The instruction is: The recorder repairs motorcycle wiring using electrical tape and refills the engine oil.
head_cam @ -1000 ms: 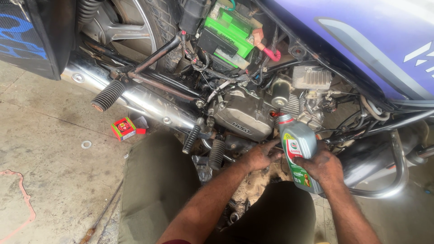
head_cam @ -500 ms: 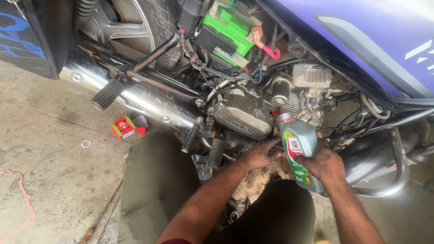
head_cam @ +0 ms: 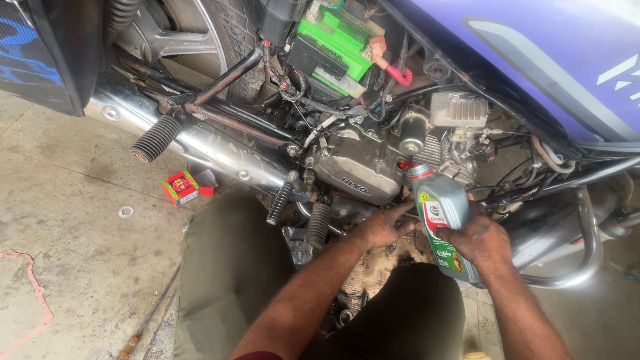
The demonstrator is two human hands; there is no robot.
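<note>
A blue-bodied motorcycle fills the upper part of the view, parked on a stained grey concrete floor. Its long chrome exhaust pipe runs low along the side, with a black ribbed rubber footpeg jutting out in front of it. In the middle sits the grey metal engine case, and above it a bright green battery.

The right hand is closed around a grey plastic oil bottle with a green and red label, holding it tilted just beside the engine case, its neck pointing up toward the engine. The left hand rests against the lower edge of the engine case, fingers curled; whether it grips anything I cannot tell.

On the floor to the left lie a small red and green cardboard box and, near it, a small metal washer.
</note>
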